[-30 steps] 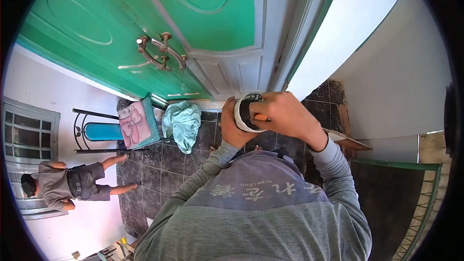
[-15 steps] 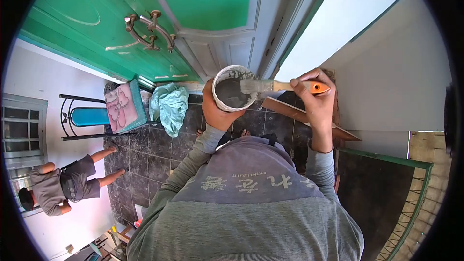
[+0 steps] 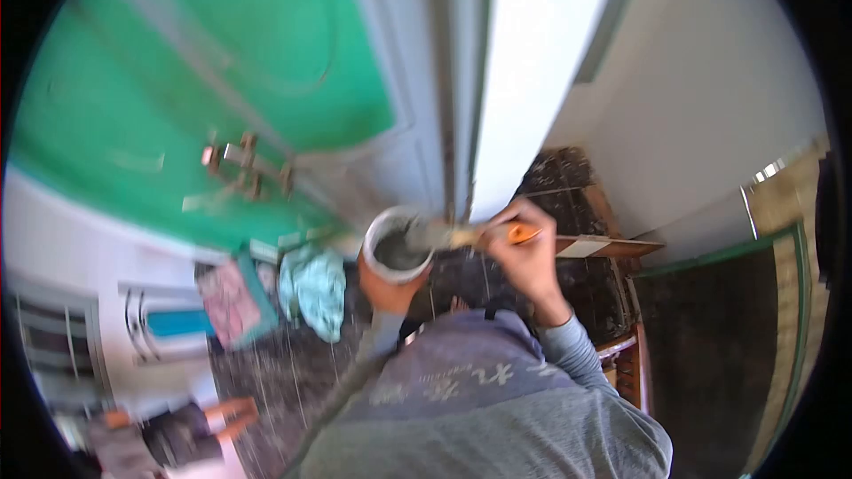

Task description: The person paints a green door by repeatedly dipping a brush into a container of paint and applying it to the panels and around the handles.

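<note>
My left hand [image 3: 387, 291] is closed around the side of a white tub [image 3: 371, 247], held at chest height and tilted so that I see the grey paint [image 3: 398, 254] inside. In my right hand [image 3: 525, 259] is a paintbrush [image 3: 461, 236] with an orange-tipped handle. Its pale bristles reach over the tub's right rim, pointing left; blur hides whether they touch the paint. In front of me is a double door with green panels [image 3: 266, 53], part of it coated grey [image 3: 390, 160]. Its metal handles [image 3: 244, 164] are smeared by motion.
On the left, a chair with a pink cushion [image 3: 229, 302] stands beside a crumpled light-green cloth [image 3: 312, 291] on the dark tiled floor [image 3: 275, 377]. Another person [image 3: 169, 439] stands at the lower left. A wooden board [image 3: 612, 247] and a green-framed panel [image 3: 710, 346] are to my right.
My view has swung, shifting the door's right edge leftward. Both hands, tub and brush appear lower and further left. The brush is still over the tub, and the picture has blurred.
</note>
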{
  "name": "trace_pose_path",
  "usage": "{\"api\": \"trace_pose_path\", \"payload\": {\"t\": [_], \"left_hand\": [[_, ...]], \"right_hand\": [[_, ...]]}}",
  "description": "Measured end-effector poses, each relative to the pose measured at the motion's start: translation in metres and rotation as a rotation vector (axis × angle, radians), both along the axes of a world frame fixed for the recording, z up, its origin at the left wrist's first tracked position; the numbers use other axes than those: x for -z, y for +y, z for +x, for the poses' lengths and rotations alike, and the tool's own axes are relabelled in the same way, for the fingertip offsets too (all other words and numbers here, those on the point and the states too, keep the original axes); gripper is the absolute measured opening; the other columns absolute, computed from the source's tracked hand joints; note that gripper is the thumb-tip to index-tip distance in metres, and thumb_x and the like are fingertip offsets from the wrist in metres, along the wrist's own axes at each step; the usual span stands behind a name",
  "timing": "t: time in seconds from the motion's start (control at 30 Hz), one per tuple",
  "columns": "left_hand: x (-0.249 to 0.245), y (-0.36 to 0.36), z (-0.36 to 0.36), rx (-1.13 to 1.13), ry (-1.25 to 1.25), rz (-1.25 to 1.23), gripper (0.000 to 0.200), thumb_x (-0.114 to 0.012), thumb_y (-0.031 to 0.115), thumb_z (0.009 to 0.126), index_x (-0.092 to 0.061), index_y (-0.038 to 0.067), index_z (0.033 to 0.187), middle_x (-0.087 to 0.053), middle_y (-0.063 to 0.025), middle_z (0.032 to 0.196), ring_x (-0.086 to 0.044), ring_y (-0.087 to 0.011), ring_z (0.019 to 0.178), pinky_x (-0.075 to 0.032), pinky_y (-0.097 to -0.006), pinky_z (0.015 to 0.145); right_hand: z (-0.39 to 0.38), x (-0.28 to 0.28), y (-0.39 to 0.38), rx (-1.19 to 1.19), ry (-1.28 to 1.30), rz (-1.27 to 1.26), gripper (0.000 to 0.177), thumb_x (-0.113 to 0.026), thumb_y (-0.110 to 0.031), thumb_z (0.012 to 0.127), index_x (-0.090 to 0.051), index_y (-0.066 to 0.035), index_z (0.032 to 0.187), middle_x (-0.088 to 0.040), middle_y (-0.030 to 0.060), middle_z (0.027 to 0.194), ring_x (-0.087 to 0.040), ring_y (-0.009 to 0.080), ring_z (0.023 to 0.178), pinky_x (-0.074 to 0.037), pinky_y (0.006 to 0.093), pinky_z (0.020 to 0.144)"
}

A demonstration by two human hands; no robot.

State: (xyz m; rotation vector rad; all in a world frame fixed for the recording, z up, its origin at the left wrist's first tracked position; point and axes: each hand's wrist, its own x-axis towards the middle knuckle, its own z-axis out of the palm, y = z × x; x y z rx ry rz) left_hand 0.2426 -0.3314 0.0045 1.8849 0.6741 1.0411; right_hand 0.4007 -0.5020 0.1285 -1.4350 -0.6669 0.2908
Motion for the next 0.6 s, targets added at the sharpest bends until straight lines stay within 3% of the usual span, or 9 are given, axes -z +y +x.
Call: {"api": "trace_pose_path", "payload": {"t": [0.03,0.1,0.17,0.2,0.23,0.4,0.5,0.6], "left_hand": [[-0.010,-0.003,0.003,0.011,0.015,0.004,0.090,-0.097,0.019,0.057,-0.055,0.003,0.136,-0.066,-0.0130,0.127,-0.064,-0.0287,0.119,-0.049,-0.0415,0.106],[-0.003,-0.003,0.007,-0.022,0.013,-0.096,0.097,-0.098,0.017,0.053,-0.053,0.002,0.137,-0.063,-0.0149,0.132,-0.060,-0.0306,0.125,-0.046,-0.0426,0.109],[0.014,0.007,0.004,0.108,-0.055,-0.124,0.098,-0.097,0.014,0.055,-0.050,0.000,0.139,-0.064,-0.0135,0.130,-0.062,-0.0271,0.120,-0.048,-0.0425,0.108],[0.009,0.000,0.005,0.097,-0.132,-0.139,0.106,-0.097,0.012,0.055,-0.042,-0.001,0.145,-0.058,-0.0151,0.137,-0.057,-0.0278,0.126,-0.045,-0.0432,0.111],[-0.001,0.003,0.004,0.170,0.004,-0.078,0.113,-0.096,0.010,0.055,-0.035,-0.001,0.149,-0.053,-0.0165,0.141,-0.054,-0.0289,0.130,-0.044,-0.0437,0.113],[0.018,0.012,0.008,0.182,-0.068,-0.077,0.113,-0.096,0.007,0.053,-0.035,-0.001,0.148,-0.055,-0.0185,0.140,-0.057,-0.0311,0.128,-0.045,-0.0448,0.112],[0.012,0.007,0.014,0.213,-0.100,-0.138,0.112,-0.095,0.007,0.053,-0.035,0.000,0.147,-0.058,-0.0175,0.136,-0.061,-0.0301,0.122,-0.050,-0.0430,0.108],[0.004,0.001,0.019,0.249,-0.128,-0.216,0.112,-0.096,0.009,0.055,-0.035,0.000,0.148,-0.056,-0.0183,0.137,-0.059,-0.0305,0.125,-0.047,-0.0436,0.110]], "right_hand": [[0.000,0.002,-0.001,0.008,-0.018,-0.030,0.006,-0.072,0.001,0.080,-0.068,0.000,0.084,-0.071,0.0037,0.081,-0.065,0.0082,0.080,-0.053,0.0269,0.073],[-0.002,0.013,0.004,0.058,-0.084,0.016,0.006,-0.074,-0.002,0.081,-0.069,0.000,0.084,-0.072,0.0049,0.082,-0.067,0.0088,0.081,-0.054,0.0277,0.074],[-0.003,0.016,0.007,-0.001,0.104,0.107,0.007,-0.075,-0.002,0.081,-0.069,-0.001,0.081,-0.071,0.0035,0.080,-0.064,0.0070,0.079,-0.052,0.0258,0.071],[-0.005,0.017,0.006,0.020,0.066,0.102,0.008,-0.076,-0.003,0.082,-0.068,0.000,0.081,-0.071,0.0036,0.080,-0.064,0.0070,0.078,-0.052,0.0260,0.071],[-0.006,0.016,0.006,0.033,0.031,0.093,0.009,-0.076,-0.003,0.082,-0.068,0.000,0.081,-0.071,0.0036,0.080,-0.064,0.0070,0.078,-0.052,0.0261,0.071],[-0.006,0.028,0.007,0.056,0.002,0.124,0.016,-0.078,-0.013,0.085,-0.068,0.000,0.084,-0.072,0.0068,0.080,-0.066,0.0094,0.076,-0.052,0.0279,0.071],[-0.005,0.035,0.005,0.089,0.038,0.127,0.021,-0.080,-0.018,0.085,-0.069,0.000,0.085,-0.072,0.0080,0.078,-0.065,0.0088,0.074,-0.052,0.0289,0.068],[-0.002,0.040,0.002,0.074,0.077,0.100,0.026,-0.082,-0.022,0.086,-0.070,0.001,0.086,-0.072,0.0081,0.077,-0.065,0.0082,0.073,-0.052,0.0289,0.067]]}}
